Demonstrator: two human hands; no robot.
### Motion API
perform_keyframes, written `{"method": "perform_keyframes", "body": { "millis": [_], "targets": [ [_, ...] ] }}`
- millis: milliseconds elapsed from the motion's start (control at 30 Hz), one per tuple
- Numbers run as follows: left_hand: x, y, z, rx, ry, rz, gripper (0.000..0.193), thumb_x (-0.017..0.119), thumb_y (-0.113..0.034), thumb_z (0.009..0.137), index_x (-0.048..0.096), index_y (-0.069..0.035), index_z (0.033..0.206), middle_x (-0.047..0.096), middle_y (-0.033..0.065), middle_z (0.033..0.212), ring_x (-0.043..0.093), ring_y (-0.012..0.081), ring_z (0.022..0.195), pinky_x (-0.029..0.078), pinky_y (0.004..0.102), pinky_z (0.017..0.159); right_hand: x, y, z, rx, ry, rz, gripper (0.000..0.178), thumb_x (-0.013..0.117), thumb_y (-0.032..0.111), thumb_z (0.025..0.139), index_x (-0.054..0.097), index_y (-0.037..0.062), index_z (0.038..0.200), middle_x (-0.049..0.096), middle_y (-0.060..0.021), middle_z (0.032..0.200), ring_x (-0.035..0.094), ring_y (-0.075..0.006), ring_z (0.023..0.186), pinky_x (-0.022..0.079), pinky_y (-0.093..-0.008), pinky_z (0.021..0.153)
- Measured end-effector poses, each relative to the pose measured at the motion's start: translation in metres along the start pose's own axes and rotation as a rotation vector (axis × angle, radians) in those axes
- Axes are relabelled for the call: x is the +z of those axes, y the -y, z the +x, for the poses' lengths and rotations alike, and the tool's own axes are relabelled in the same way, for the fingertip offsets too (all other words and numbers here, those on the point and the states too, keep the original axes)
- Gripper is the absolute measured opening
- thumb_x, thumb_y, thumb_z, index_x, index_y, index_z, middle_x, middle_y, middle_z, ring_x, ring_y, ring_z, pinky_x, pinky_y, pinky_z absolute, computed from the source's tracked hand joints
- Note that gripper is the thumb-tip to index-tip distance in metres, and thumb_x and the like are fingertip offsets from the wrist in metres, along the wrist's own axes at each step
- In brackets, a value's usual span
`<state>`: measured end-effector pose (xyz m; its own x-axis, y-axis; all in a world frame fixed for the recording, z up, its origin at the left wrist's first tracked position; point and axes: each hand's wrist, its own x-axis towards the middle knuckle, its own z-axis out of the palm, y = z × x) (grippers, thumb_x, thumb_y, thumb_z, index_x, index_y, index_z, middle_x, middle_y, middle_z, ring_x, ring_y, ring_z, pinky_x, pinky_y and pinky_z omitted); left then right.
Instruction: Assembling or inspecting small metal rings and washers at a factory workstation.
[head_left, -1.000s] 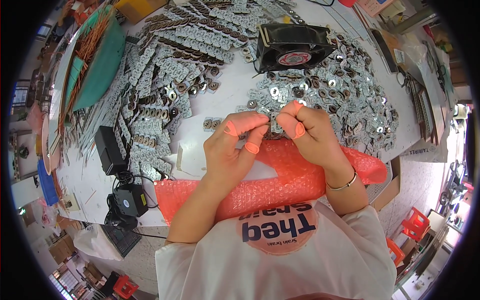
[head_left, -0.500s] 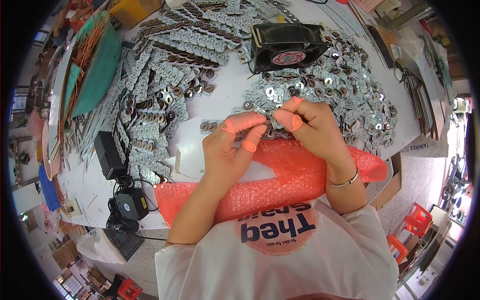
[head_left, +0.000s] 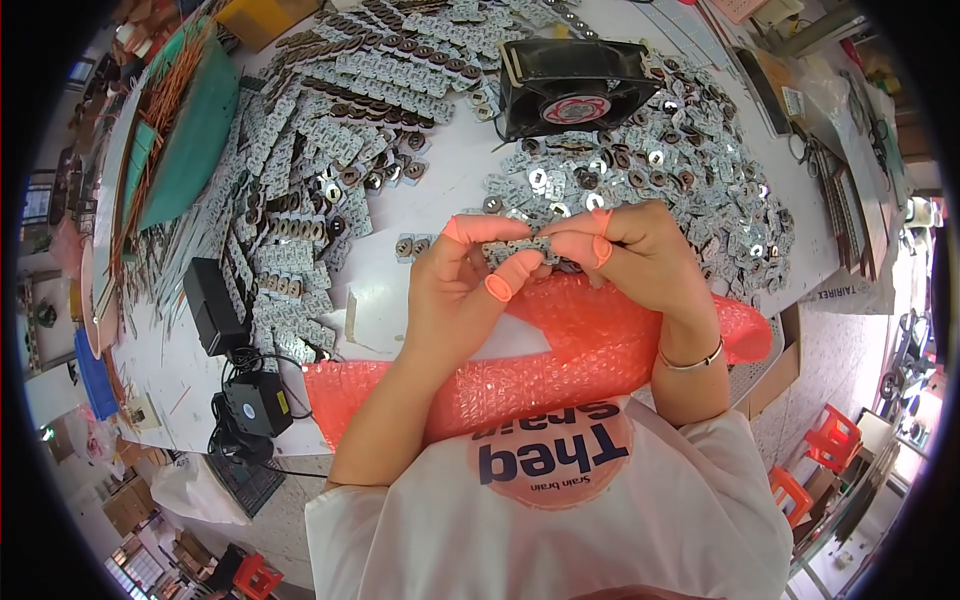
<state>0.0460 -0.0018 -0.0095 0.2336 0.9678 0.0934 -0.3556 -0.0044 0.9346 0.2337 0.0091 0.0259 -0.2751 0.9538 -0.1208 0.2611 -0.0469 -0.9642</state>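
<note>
Hands (head_left: 452, 288) on a silvery-grey strip (head_left: 507, 251)

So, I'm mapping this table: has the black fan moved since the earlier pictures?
No: the black fan keeps its place right of the grey strips; the view itself shifted slightly.

The left fingers (head_left: 485, 228) and right fingers (head_left: 582, 222) hide the two ends of the small strip (head_left: 512, 250) they pinch, and its surface detail is too small to make out. Both forearms cover parts of the red bubble wrap (head_left: 560, 375), which itself hides the near edge of the table (head_left: 440, 188). The black fan (head_left: 575, 85) blocks some of the loose metal parts (head_left: 690, 190), too small to tell singly. The top edge cuts off the yellow box (head_left: 262, 18); the bottom edge, the white shirt (head_left: 440, 540).
</note>
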Motion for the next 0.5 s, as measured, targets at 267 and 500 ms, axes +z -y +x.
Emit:
{"method": "perform_keyframes", "body": {
  "millis": [267,500],
  "targets": [
    [-0.016,-0.018,0.001,-0.405,0.096,-0.359,0.021,0.066,-0.001,0.082,0.056,0.000,0.100,0.062,0.0081,0.084,0.066,0.0201,0.073,0.056,0.0285,0.064,0.011,-0.003,-0.001,0.028,0.171,0.414,0.017,0.056,0.018,0.092,0.059,0.0024,0.087,0.048,0.0048,0.057,0.040,-0.0027,0.044,0.028,-0.0192,0.041],
    [-0.002,-0.007,0.001,0.062,-0.024,-0.025,0.021,0.063,0.002,0.083,0.055,0.000,0.102,0.060,0.0108,0.098,0.064,0.0178,0.079,0.054,0.0278,0.066,0.017,-0.006,0.001,-0.032,-0.067,0.240,0.016,0.056,0.018,0.093,0.057,0.0041,0.084,0.044,0.0059,0.061,0.037,-0.0022,0.050,0.028,-0.0184,0.044]
  ]
}}
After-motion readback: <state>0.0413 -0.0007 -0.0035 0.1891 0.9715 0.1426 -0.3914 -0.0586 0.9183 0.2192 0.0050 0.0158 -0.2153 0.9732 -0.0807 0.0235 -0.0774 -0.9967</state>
